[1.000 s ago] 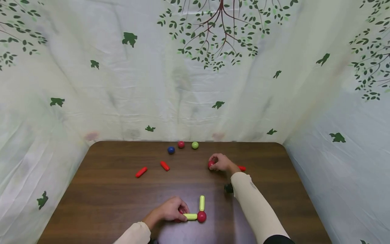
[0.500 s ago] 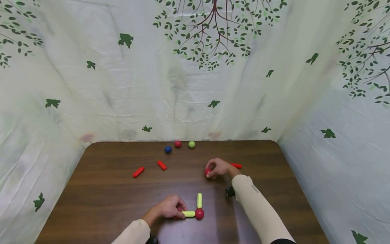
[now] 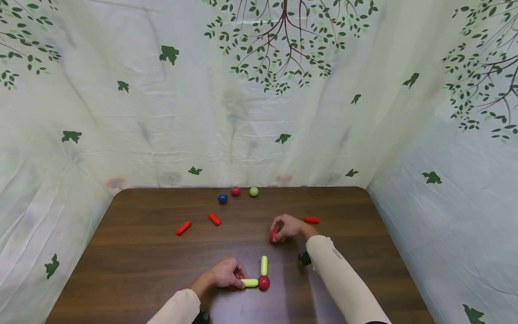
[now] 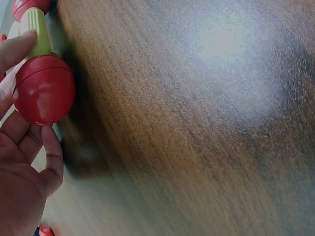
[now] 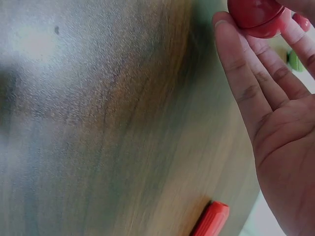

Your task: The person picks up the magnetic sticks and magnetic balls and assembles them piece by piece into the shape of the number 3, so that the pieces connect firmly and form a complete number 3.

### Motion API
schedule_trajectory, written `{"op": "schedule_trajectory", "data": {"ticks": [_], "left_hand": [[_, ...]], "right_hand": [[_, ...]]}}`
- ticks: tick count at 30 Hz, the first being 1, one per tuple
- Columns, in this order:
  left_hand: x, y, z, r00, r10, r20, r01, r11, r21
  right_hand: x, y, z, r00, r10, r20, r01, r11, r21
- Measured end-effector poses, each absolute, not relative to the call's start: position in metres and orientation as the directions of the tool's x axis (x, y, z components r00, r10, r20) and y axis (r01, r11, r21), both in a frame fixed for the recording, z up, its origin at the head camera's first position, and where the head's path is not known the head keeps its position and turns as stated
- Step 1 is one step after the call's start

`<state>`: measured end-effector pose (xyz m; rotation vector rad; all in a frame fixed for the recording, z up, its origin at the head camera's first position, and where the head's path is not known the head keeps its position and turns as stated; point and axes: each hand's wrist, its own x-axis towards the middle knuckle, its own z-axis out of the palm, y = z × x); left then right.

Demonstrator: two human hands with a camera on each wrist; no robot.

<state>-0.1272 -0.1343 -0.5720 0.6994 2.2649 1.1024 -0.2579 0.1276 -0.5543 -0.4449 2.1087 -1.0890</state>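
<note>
My right hand (image 3: 286, 226) pinched a loose red ball (image 3: 273, 236) between thumb and fingers over the desk (image 3: 154, 274), beyond the joined pieces; whether the ball touched the wood I could not tell. It looked glossy and hard, so I judged it light, stiff, unlikely to break, but apt to slip or roll from a careless grip; fingertips on opposite sides of its widest part seemed the surest hold. My left hand (image 3: 227, 272) was closed in narrow on the near yellow rod (image 3: 250, 282), thumb against its ribbed side, fingers touching the end red ball (image 4: 44, 91). The ribs promised better purchase than the smooth balls, and I reckoned the joint at the corner red ball (image 3: 264, 283), where the far yellow rod (image 3: 264, 265) pointed away from me, could give under a sideways push, so steadying the rod close to its end made sense. Against the frame from a second earlier, my right hand had brought its ball nearer to the corner, and the right-hand red rod (image 3: 312, 220), then partly behind my wrist, lay in full sight. My left hand's grip and the joined pieces looked unchanged.
</note>
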Motion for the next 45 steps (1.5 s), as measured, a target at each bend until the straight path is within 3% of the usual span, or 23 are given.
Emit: {"op": "schedule_trajectory", "data": {"ticks": [6, 15, 45], "left_hand": [[-0.127, -0.135, -0.572, -0.733, 0.639, -0.235, 0.203, 0.535, 0.82], [-0.128, -0.135, -0.569, -0.729, 0.641, -0.239, 0.203, 0.537, 0.819], [-0.129, -0.136, -0.572, -0.731, 0.632, -0.257, 0.176, 0.538, 0.824]], "right_hand": [[-0.252, 0.123, -0.555, -0.671, -0.618, -0.409, 0.007, 0.546, -0.837], [-0.243, 0.116, -0.554, -0.68, -0.592, -0.433, -0.041, 0.62, -0.783], [-0.225, 0.11, -0.563, -0.686, -0.658, -0.311, -0.104, 0.511, -0.853]]}}
